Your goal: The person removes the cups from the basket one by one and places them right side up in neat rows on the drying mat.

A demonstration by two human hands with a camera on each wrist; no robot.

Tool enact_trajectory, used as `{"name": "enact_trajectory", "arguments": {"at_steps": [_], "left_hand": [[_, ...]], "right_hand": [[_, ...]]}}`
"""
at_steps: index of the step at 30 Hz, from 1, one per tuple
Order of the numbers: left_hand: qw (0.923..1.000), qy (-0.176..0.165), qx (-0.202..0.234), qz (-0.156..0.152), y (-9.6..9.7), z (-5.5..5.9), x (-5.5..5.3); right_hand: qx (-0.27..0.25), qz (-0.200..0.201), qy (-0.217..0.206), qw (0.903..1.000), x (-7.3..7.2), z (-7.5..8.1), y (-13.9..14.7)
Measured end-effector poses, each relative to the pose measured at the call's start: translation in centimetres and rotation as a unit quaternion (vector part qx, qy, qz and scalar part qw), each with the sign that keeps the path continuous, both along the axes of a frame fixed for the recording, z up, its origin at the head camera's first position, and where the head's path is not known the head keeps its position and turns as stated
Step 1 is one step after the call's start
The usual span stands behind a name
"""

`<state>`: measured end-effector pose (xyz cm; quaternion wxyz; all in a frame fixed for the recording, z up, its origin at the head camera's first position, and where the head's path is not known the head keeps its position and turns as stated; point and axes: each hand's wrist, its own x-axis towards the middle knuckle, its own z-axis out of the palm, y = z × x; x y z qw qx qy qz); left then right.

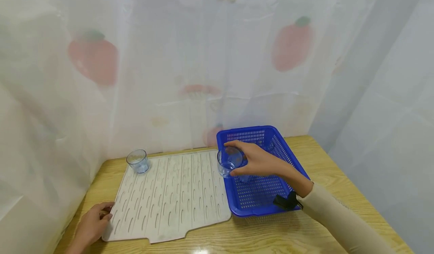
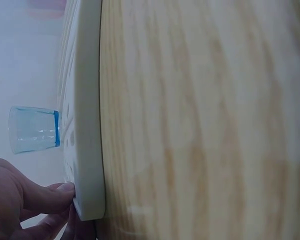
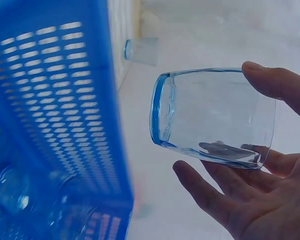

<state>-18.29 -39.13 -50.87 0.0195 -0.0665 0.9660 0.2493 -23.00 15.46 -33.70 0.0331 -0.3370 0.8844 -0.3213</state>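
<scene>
Head view: held glass [image 1: 223, 165], clear and bluish, roughly upright in the air at the left rim of the blue basket [image 1: 252, 211], near the right edge of the pale ridged mat [image 1: 169, 193]. Pinched close to its mouth between thumb and fingers of the right grip [image 1: 259, 161], base free. Step in hand, by judgement: carrying between basket and mat, probably toward the mat. Next move, likewise judged: clearing the rim, then lowering base first with a steady hold. At the near left edge of the mat, pinching it: left grip [image 1: 91, 225]. Farther out: second glass [image 1: 138, 162], upright at the far left corner of the mat; further glasses [image 3: 12, 189] inside the basket, number unclear. Beneath: wood-grained desk [image 1: 264, 233]. Behind: whitish sheet [image 1: 169, 39] with red fruit prints.
</scene>
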Motion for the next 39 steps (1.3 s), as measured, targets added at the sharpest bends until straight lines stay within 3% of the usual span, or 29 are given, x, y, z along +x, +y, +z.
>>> {"name": "enact_trajectory", "arguments": {"at_steps": [8,14,18,28,39], "left_hand": [[1.0,-0.003,0.008,0.003,0.1,0.2,0.1],[1.0,-0.005,0.005,0.002,-0.1,0.1,0.2],[1.0,-0.008,0.004,0.004,-0.2,-0.2,0.2],[0.9999,-0.008,0.007,0.007,0.1,-0.1,0.1],[1.0,0.008,0.004,-0.004,0.0,0.2,0.2]], "right_hand": [[-0.012,0.017,0.023,0.9995,-1.8,1.0,-4.4],[-0.046,0.03,-0.004,0.9985,-3.7,0.8,-8.2],[-0.062,0.03,-0.027,0.9973,-5.1,0.3,-10.9],[-0.073,-0.015,-0.055,0.9957,-8.7,-1.0,-16.1],[-0.078,-0.06,-0.069,0.9927,-12.5,-4.2,-20.0]]}}
